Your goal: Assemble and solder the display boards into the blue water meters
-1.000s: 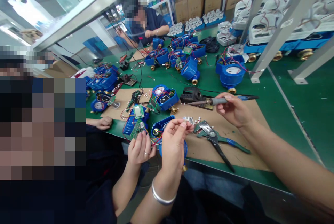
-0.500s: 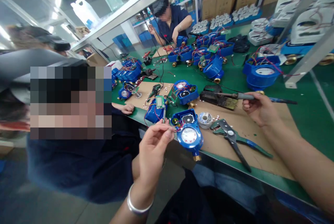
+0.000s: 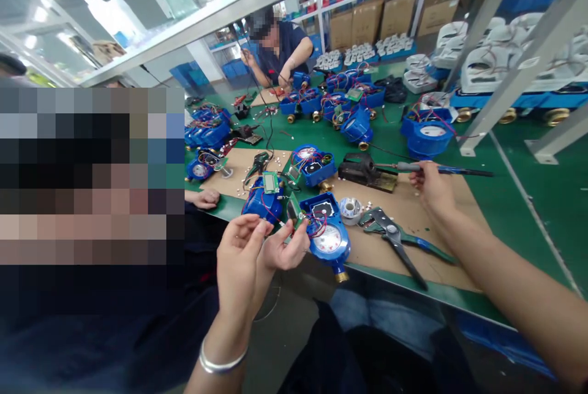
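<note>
Soldering iron (image 3: 408, 166) is held in the worker's right hand (image 3: 434, 189), the fingers closed around its grey grip. Its tip points over the black stand (image 3: 367, 173), toward the back of the cardboard (image 3: 404, 207); whether it touches, I cannot tell. The left hand (image 3: 239, 250) is raised at the front edge of the bench (image 3: 514, 210), fingertips together; what is between them is too small for me to see. Just beside it, another person's hand (image 3: 290, 248) holds a small circuit board (image 3: 294, 207), next to the blue meter (image 3: 328, 241) at that edge.

I judge the iron light and stiff, easy to turn, but its metal end may be hot, so only the grip should be taken. The board seems light and fragile, with thin soft wires; its edges are the safer hold.
</note>
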`<state>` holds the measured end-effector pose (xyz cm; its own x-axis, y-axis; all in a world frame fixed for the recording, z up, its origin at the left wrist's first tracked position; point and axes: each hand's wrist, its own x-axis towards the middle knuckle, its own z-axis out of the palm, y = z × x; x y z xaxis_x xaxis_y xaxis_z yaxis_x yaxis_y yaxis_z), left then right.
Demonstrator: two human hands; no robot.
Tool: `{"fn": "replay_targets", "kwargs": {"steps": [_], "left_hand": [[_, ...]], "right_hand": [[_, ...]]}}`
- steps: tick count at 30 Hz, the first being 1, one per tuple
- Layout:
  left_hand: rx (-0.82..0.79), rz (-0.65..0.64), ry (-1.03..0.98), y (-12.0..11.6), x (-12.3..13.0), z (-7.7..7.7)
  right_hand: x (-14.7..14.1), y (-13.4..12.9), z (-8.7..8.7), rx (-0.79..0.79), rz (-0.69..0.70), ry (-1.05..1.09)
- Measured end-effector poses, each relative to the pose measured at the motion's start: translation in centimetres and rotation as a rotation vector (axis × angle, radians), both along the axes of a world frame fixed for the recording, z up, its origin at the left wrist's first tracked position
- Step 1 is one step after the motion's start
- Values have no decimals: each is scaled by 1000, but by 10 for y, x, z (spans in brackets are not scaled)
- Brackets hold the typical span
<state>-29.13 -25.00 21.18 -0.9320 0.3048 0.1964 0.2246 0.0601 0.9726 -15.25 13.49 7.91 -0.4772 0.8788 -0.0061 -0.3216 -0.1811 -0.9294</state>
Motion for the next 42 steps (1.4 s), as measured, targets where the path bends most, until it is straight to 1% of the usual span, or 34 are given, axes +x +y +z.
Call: {"fn": "replay_targets", "kwargs": {"steps": [2, 3, 6, 8, 11, 14, 18, 20, 21, 22, 23, 24, 25, 26, 28, 30, 32, 34, 36, 37, 39, 42], "left_hand": [[10, -31, -27, 3, -3, -1], [20, -50, -47, 4, -5, -1], [46, -108, -98, 8, -9, -3], [56, -141, -113, 9, -10, -5], [59, -176, -123, 10, -10, -8], [69, -226, -143, 10, -8, -10], [92, -266, -179, 12, -5, -9], [86, -277, -164, 12, -5, -8], [76, -284, -148, 13, -4, -7], [65, -293, -132, 13, -4, -7], [53, -300, -117, 13, -4, -6], [42, -304, -102, 13, -3, -6], [32, -300, -89, 13, -3, -6], [26, -293, -79, 13, -3, -6], [40, -283, -75, 14, -3, -7], [80, -289, -108, 16, -3, -8], [122, -292, -152, 17, -4, -8], [148, -269, -168, 19, -4, -8], [170, -241, -168, 20, -5, -8], [179, -235, -169, 20, -6, -8], [190, -236, -175, 19, -7, -7], [211, -262, -195, 18, -6, -6]], "right_hand": [[-13, -6, 1, -20, -23, -35], [-20, -9, 1, -37, -1, -57], [-37, -16, 2, -116, 120, -111], [-40, -19, 4, -164, 191, -130], [-34, -23, 7, -212, 273, -154], [-24, -26, 11, -240, 316, -189], [-16, -34, 16, -223, 332, -265], [-14, -47, 22, -197, 306, -303], [-14, -57, 27, -164, 278, -320], [-14, -70, 34, -100, 252, -342], [-14, -86, 42, -15, 240, -365], [-16, -102, 53, 134, 247, -396], [-18, -120, 64, 304, 299, -428], [-22, -137, 75, 452, 396, -437], [-33, -164, 95, 742, 581, -353], [-47, -179, 107, 922, 732, -285], [-62, -184, 110, 979, 839, -263], [-75, -184, 108, 944, 915, -243], [-81, -184, 105, 869, 962, -195], [-82, -185, 105, 837, 967, -171], [-78, -187, 106, 822, 926, -151], [-64, -191, 114, 908, 793, -152]]}}
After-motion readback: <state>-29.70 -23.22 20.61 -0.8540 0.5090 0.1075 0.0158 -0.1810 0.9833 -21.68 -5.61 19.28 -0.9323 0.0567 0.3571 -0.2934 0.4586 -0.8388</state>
